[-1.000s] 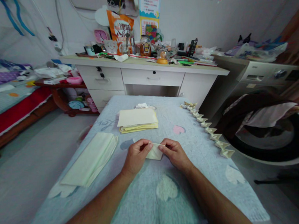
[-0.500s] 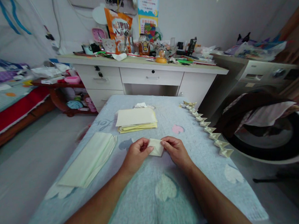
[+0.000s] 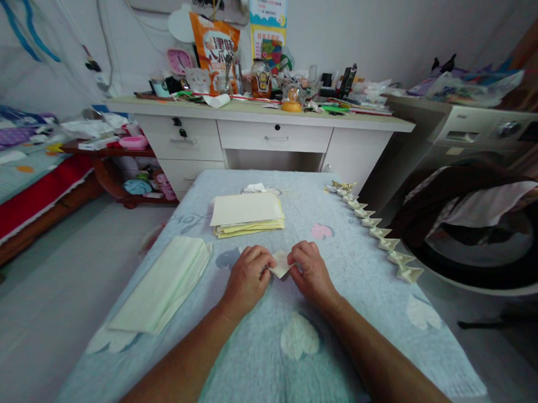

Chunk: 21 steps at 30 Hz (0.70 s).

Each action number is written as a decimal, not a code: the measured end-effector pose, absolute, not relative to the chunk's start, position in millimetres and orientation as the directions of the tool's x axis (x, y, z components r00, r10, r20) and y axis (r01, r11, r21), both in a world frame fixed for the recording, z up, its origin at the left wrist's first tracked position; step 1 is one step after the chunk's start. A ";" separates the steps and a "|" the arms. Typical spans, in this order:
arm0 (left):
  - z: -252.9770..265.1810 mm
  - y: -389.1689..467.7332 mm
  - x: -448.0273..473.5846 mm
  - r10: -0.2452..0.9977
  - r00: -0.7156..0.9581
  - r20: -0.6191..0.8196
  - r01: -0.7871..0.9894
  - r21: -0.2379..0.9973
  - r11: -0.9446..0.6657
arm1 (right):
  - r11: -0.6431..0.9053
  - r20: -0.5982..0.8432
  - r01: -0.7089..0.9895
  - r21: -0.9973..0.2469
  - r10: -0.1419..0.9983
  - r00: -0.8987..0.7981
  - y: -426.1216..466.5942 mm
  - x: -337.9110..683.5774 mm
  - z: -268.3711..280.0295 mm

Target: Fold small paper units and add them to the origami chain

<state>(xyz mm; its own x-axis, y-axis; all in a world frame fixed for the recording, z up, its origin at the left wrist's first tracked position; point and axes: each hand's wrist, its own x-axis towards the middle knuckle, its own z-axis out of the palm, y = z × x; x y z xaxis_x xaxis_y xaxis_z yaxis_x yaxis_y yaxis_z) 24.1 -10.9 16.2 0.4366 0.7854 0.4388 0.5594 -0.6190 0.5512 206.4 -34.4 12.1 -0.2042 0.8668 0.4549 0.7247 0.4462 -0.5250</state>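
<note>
left hand (image 3: 248, 279) + right hand (image 3: 309, 273) pinch paper (image 3: 281, 263) from both sides, pressed on counter (image 3: 347, 317) to crease | stack (image 3: 247, 213) ahead in reach | folded pieces (image 3: 379, 232) lined along right edge

Home bedroom, bed (image 3: 19, 178), cluttered desk (image 3: 264, 114), probably washing machine (image 3: 473, 136)

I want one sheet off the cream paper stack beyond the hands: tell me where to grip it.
Take the top sheet of the cream rectangular paper stack by its near right corner, coming from the front. The stack lies flat, and its lower sheets peek out along the near edge, so a corner should peel up there. The right hand is probably closer to it.
</note>
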 end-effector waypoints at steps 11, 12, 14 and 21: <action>12.7 -9.8 19.8 0.717 0.615 0.327 0.581 0.428 -0.693 | 0.452 0.298 0.770 -0.451 0.889 -0.347 -35.3 203.9 6.3; 12.0 -10.1 19.7 0.712 0.628 0.314 0.572 0.434 -0.696 | 0.460 0.289 0.757 -0.465 0.886 -0.361 -36.2 204.1 7.4; 10.3 -10.0 19.5 0.707 0.644 0.294 0.556 0.456 -0.695 | 0.472 0.263 0.736 -0.485 0.881 -0.392 -38.1 204.7 10.7; 9.5 -7.0 16.6 0.727 0.643 0.242 0.540 0.530 -0.654 | 0.454 0.160 0.691 -0.563 0.880 -0.448 -40.7 209.7 23.3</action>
